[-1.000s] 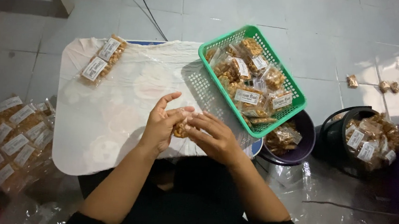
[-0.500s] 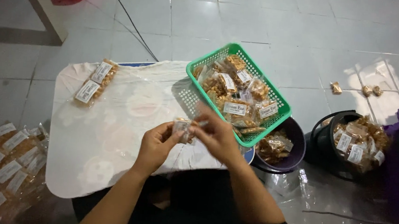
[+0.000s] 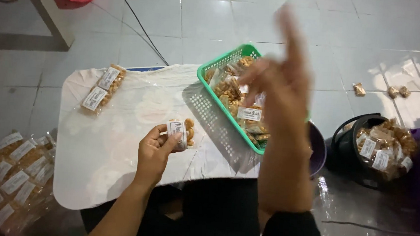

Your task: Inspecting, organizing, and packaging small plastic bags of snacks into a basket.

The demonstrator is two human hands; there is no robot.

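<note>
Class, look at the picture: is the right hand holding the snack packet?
No: the left hand alone holds the snack packet; the right hand is raised, empty.

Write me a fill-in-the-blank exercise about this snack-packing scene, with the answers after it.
1. The left hand holds a small labelled ____ of snacks.
2. The right hand is raised, open, in front of the ____ basket.
3. Two labelled packets lie on the low ____ table.

Missing words: packet; green; white

We hold our left hand (image 3: 154, 148) low with the forearm reaching forward, fingers and thumb curled in a pinch. Our right hand (image 3: 279, 78) is raised near the camera, blurred, fingers loosely spread and one pointing upward.
</note>
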